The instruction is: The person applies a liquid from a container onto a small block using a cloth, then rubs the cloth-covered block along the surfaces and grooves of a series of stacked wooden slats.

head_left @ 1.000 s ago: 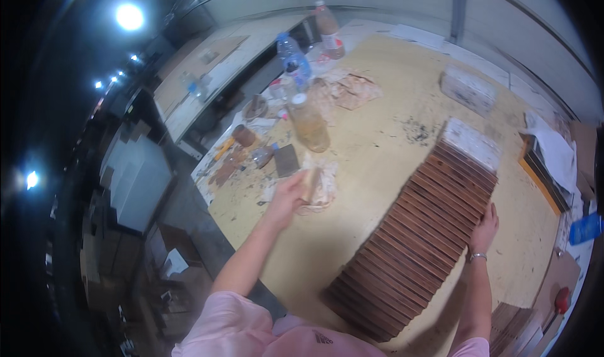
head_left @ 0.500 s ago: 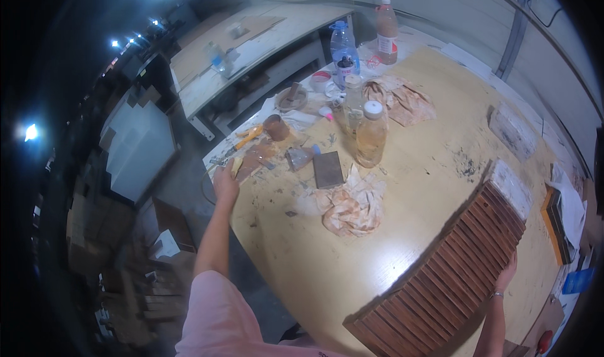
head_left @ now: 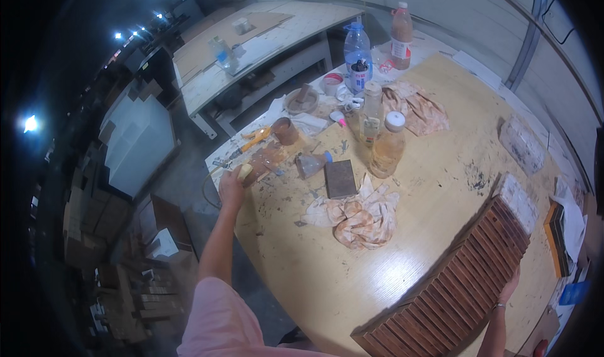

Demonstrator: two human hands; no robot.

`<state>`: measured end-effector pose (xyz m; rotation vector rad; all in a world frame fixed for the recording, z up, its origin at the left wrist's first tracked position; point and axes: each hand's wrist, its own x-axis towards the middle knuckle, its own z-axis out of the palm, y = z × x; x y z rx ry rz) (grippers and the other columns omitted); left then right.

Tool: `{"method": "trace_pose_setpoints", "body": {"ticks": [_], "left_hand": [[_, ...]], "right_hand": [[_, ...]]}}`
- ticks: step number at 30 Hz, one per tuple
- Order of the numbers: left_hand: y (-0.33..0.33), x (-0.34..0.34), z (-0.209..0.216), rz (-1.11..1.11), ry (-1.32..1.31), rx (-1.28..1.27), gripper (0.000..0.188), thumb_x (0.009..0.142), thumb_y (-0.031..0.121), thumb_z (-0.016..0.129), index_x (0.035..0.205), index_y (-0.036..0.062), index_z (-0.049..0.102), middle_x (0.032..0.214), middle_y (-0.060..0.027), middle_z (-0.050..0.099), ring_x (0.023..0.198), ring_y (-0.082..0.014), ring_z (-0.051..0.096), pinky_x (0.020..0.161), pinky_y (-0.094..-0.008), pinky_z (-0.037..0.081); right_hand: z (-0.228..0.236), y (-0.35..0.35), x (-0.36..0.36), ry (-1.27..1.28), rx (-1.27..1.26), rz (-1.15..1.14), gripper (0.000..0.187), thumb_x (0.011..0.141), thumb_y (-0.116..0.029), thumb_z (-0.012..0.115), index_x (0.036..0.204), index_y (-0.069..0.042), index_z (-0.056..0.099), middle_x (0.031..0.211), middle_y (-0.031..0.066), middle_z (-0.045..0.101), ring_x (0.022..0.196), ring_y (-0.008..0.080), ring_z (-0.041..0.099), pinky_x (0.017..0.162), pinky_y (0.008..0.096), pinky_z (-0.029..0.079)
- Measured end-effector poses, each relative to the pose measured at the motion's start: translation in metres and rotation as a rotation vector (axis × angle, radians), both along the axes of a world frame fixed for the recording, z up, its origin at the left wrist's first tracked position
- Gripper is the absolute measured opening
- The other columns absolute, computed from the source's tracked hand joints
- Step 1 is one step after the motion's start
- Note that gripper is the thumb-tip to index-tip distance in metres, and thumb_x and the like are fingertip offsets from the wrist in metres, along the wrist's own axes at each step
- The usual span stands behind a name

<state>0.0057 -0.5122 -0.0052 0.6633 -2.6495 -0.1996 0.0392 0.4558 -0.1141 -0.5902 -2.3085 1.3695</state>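
My left hand (head_left: 231, 186), at the table's left edge, is closed around a small pale-yellow block (head_left: 245, 171), whose exact kind I cannot make out. Beside it are brown-stained scraps and a yellow-handled tool (head_left: 254, 139). On the right, a long row of dark brown wooden slats (head_left: 443, 281) lies slantwise toward the near edge. My right hand (head_left: 511, 286) grips its right side, with the fingertips partly hidden by the wood. A dark flat block (head_left: 340, 179) and a crumpled stained cloth (head_left: 367, 223) lie mid-table.
Past the dark block stand a capped jar of amber liquid (head_left: 387, 146) and a clear bottle (head_left: 371, 115). A blue-tinted bottle (head_left: 357, 45) and a pinkish one (head_left: 401, 39) stand at the far edge. A brown cup (head_left: 285, 131) is at left. Another workbench (head_left: 207, 96) stands beyond.
The view has shifted, so the table's things sit a little farther right and lower. The pale block in my left hand has tilted rightward. My right hand stays on the slats.
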Motion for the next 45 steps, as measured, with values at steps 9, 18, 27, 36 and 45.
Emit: {"method": "trace_pose_setpoints", "body": {"ticks": [9, 18, 27, 36, 45], "left_hand": [[-0.008, 0.007, 0.0, -0.178, 0.123, -0.185, 0.046, 0.08, 0.009, 0.076, 0.125, 0.0106, 0.067, 0.104, -0.0118, 0.064, 0.102, -0.0358, 0.063, 0.084, -0.0487, 0.051], [-0.01, 0.006, -0.019, 0.078, 0.212, 0.028, 0.046, 0.077, 0.005, 0.075, 0.121, 0.0159, 0.068, 0.112, -0.0111, 0.068, 0.107, -0.0341, 0.064, 0.087, -0.0472, 0.051], [-0.016, 0.02, -0.022, 0.045, 0.341, 0.01, 0.037, 0.08, 0.009, 0.075, 0.116, 0.0122, 0.069, 0.106, -0.0136, 0.069, 0.097, -0.0336, 0.068, 0.081, -0.0471, 0.054], [0.104, -0.002, 0.048, 0.072, 0.579, 1.485, 0.029, 0.101, 0.025, 0.061, 0.122, 0.005, 0.065, 0.108, -0.0034, 0.07, 0.095, -0.0199, 0.068, 0.087, -0.04, 0.054], [0.313, 0.0, 0.082, -0.635, -0.012, 2.172, 0.028, 0.104, 0.019, 0.052, 0.125, 0.0011, 0.059, 0.114, -0.0125, 0.067, 0.099, -0.0239, 0.068, 0.092, -0.044, 0.055]], "right_hand": [[0.008, -0.009, -0.002, -0.026, -0.003, 0.083, 0.052, 0.11, -0.029, 0.034, 0.145, 0.007, 0.049, 0.151, 0.0202, 0.05, 0.139, 0.0316, 0.047, 0.121, 0.0391, 0.032], [0.028, -0.031, -0.007, 0.084, -0.398, 0.205, 0.054, 0.111, -0.033, 0.035, 0.147, 0.005, 0.045, 0.145, 0.0183, 0.053, 0.131, 0.0276, 0.053, 0.117, 0.0373, 0.039], [0.013, -0.01, -0.014, 0.033, 0.023, 0.182, 0.053, 0.111, -0.029, 0.032, 0.145, 0.008, 0.047, 0.148, 0.02, 0.053, 0.134, 0.029, 0.05, 0.12, 0.0375, 0.034], [0.032, -0.028, 0.005, 0.054, 0.175, 0.203, 0.054, 0.111, -0.032, 0.031, 0.14, 0.008, 0.053, 0.139, 0.023, 0.059, 0.125, 0.0326, 0.059, 0.115, 0.0412, 0.042], [0.091, -0.109, 0.013, -0.02, 0.383, 0.142, 0.058, 0.086, 0.008, 0.043, 0.142, -0.004, 0.056, 0.132, 0.0234, 0.061, 0.13, 0.0398, 0.052, 0.116, 0.0469, 0.039]]}}
